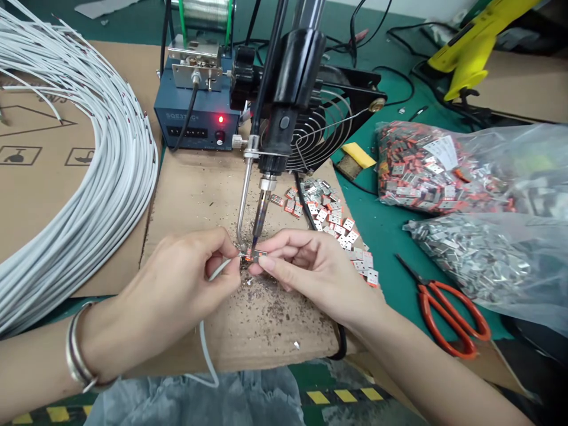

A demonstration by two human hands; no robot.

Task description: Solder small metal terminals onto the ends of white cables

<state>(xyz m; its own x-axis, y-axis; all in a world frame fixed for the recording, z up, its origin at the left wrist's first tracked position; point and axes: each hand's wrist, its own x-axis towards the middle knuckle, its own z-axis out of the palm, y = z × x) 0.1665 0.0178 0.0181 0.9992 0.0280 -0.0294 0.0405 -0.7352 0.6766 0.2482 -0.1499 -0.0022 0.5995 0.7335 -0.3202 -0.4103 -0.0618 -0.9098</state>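
Between the thumb and fingers of my left hand [190,278] is the end of a white cable [207,349], whose length hangs down over the cardboard's front edge. My right hand [310,266] pinches a small USB connector [257,254] with an orange insert. Cable end and connector meet directly under the tip of a soldering iron [265,207] mounted on a stand. A thin metal solder feed tube [246,201] comes down beside the iron to the same spot. The exact contact at the tip is partly hidden by my fingers.
A big coil of white cables [128,148] lies at left. Behind stand a blue solder feeder [195,112] and a black fan [328,118]. Loose USB connectors [337,222], bagged connectors [421,171], a bag of metal shells [474,254] and orange-handled scissors [444,313] lie right.
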